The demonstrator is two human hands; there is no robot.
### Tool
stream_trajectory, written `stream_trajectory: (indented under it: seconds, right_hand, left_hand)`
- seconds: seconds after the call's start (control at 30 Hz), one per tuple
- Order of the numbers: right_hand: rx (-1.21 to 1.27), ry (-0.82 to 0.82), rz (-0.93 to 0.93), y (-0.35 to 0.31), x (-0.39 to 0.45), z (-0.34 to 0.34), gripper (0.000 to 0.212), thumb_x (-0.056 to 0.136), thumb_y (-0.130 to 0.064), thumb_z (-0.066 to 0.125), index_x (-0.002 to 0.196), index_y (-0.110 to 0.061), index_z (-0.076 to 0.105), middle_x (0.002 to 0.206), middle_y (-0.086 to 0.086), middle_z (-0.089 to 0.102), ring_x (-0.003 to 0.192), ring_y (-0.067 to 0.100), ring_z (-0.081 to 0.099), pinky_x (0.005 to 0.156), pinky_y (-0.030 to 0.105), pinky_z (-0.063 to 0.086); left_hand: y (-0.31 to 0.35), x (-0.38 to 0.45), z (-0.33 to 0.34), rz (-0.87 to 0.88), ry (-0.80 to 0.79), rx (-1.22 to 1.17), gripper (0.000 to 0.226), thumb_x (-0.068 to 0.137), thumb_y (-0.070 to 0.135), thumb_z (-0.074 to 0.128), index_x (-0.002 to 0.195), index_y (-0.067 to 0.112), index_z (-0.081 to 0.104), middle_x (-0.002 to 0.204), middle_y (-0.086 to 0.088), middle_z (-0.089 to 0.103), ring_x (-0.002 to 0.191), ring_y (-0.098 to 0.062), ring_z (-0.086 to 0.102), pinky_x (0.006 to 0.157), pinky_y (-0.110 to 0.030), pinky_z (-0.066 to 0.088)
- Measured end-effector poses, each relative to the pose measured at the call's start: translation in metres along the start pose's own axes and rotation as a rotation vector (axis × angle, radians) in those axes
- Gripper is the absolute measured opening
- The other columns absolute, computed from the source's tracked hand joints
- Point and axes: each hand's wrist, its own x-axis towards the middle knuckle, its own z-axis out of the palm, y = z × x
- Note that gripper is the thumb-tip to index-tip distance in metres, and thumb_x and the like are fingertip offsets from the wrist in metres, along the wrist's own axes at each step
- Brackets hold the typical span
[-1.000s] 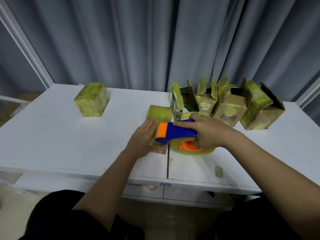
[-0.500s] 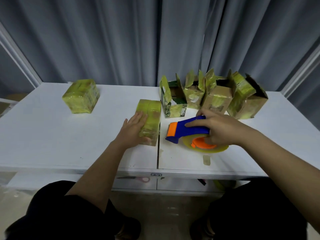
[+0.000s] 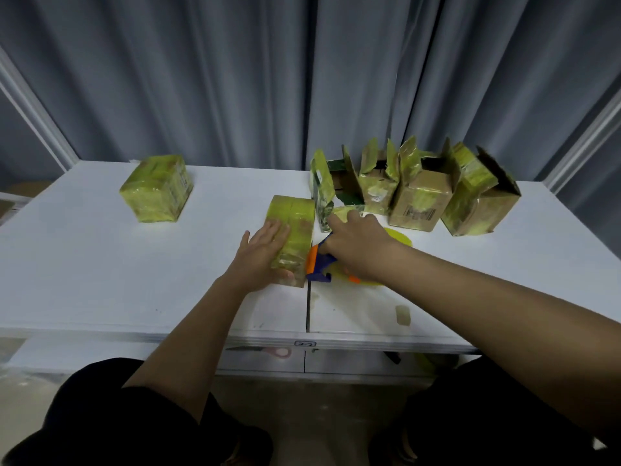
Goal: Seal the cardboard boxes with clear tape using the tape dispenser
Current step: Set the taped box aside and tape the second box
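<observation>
Two hands are at work near the middle of the white table: the left hand lies with straight fingers on the top and near side of a taped box, thumb at its near lower edge, so this grip is spread and presses rather than pinches; the right hand reaches over the blue and orange tape dispenser, which lies on the table just right of that box, its yellowish clear roll showing under the wrist. Whether the right grip is closed round the handle or resting on it I cannot tell, since the back of the hand hides the fingers. One finished box sits well apart at the far left, and a row of open boxes stands at the far right with flaps up. The risks, as I judge them: the dispenser is touching or nearly touching the held box, so a pull could drag a loose tape end onto it; the right fingertips are close to the nearest open flap and could knock that box over; and the flat left palm gives little hold, so the box may slide on the smooth table. A scrap of tape stuck near the front edge could also catch a sleeve or a box.
</observation>
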Motion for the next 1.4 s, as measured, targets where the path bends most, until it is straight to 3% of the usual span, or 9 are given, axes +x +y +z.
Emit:
stream_trajectory:
  seconds: [0.2,0.33,0.47,0.63,1.07,1.2,1.3,1.4]
  right_hand:
    - [0.145,0.041,-0.121,0.031,0.0,0.013,0.051,0.094,-0.02,0.05,0.139,-0.044,0.042,0.124,0.007,0.039,0.11,0.032,0.043,0.072,0.035,0.033]
    - [0.386,0.073,-0.092,0.054,-0.021,0.063,0.06,0.09,-0.034,0.062,0.144,-0.043,0.036,0.125,0.004,0.036,0.111,0.026,0.042,0.084,0.032,0.041]
    - [0.667,0.193,-0.002,0.064,-0.046,0.093,0.068,0.084,-0.024,0.069,0.143,-0.041,0.039,0.121,-0.001,0.038,0.106,0.017,0.043,0.085,0.025,0.043]
    - [0.771,0.22,0.02,0.062,-0.056,0.096,0.073,0.082,-0.018,0.07,0.141,-0.046,0.038,0.115,-0.006,0.036,0.101,0.012,0.042,0.087,0.027,0.045]
    - [0.874,0.199,0.093,0.058,-0.081,0.096,0.077,0.079,-0.019,0.073,0.137,-0.053,0.037,0.113,-0.01,0.035,0.096,0.011,0.048,0.081,0.027,0.049]
    - [0.686,0.176,0.08,0.056,-0.08,0.09,0.07,0.083,-0.028,0.069,0.141,-0.048,0.035,0.12,-0.006,0.036,0.101,0.012,0.043,0.077,0.023,0.042]
    - [0.546,0.121,0.065,0.048,-0.068,0.082,0.066,0.088,-0.036,0.063,0.145,-0.044,0.031,0.132,-0.003,0.032,0.112,0.017,0.041,0.079,0.023,0.04]
    - [0.469,0.065,0.069,0.034,-0.055,0.073,0.064,0.091,-0.033,0.057,0.146,-0.044,0.027,0.131,0.0,0.034,0.111,0.022,0.042,0.079,0.028,0.04]
  left_hand:
    - [-0.002,-0.002,0.0,0.012,0.014,0.002,0.098,0.082,0.053,0.064,0.152,0.025,0.002,0.161,-0.003,-0.003,0.147,-0.019,-0.006,0.115,-0.05,0.0]
    - [-0.008,-0.001,-0.005,0.038,-0.034,0.043,0.09,0.085,0.051,0.061,0.151,0.034,0.002,0.16,-0.001,-0.007,0.147,-0.016,-0.011,0.114,-0.048,-0.01]
    - [-0.018,0.005,-0.01,0.036,-0.047,0.056,0.087,0.085,0.05,0.061,0.149,0.041,0.003,0.16,0.003,-0.009,0.146,-0.02,-0.015,0.113,-0.048,-0.014]
    - [-0.024,0.011,-0.009,0.04,-0.061,0.075,0.088,0.084,0.054,0.06,0.147,0.044,-0.001,0.16,0.003,-0.01,0.146,-0.024,-0.015,0.112,-0.051,-0.014]
    - [-0.023,0.017,-0.011,0.04,-0.131,0.073,0.093,0.081,0.052,0.065,0.146,0.045,-0.001,0.159,0.006,-0.012,0.146,-0.025,-0.012,0.112,-0.053,-0.012]
    - [-0.022,0.016,-0.013,0.056,-0.142,0.054,0.092,0.083,0.052,0.063,0.146,0.045,-0.003,0.159,0.006,-0.014,0.146,-0.022,-0.015,0.112,-0.051,-0.016]
    - [-0.021,0.014,-0.015,0.082,-0.134,0.174,0.095,0.086,0.06,0.052,0.143,0.038,-0.02,0.158,0.001,-0.019,0.145,-0.022,-0.02,0.111,-0.051,-0.017]
    - [-0.018,0.011,-0.017,0.081,-0.113,0.283,0.091,0.086,0.066,0.046,0.143,0.041,-0.02,0.158,-0.003,-0.019,0.145,-0.026,-0.018,0.113,-0.05,-0.015]
